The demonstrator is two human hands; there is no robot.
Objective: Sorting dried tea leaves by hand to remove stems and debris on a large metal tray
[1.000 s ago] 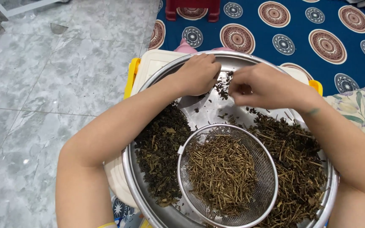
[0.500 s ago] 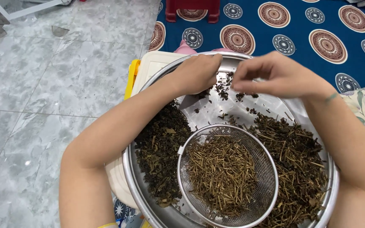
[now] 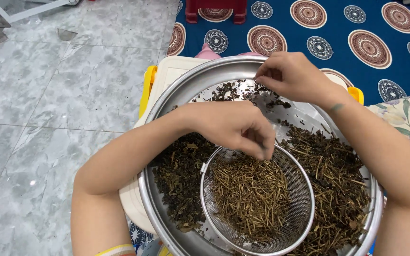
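Note:
A wide steel basin holds dark dried leaves on the left and a leaf-and-stem mix on the right. Inside it rests a round wire sieve filled with thin tan stems. My left hand hovers over the sieve's far rim, fingers pinched on a small stem. My right hand is at the basin's far edge, fingertips pinched together above scattered leaf bits; what it holds is too small to tell.
The basin sits on a cream lid of a box with yellow clasps. Grey marble floor lies to the left, a blue mat with round patterns beyond. A red stool stands at the far edge.
My left hand has come back from the basin's far side to over the sieve. My right hand lifted slightly toward the far rim.

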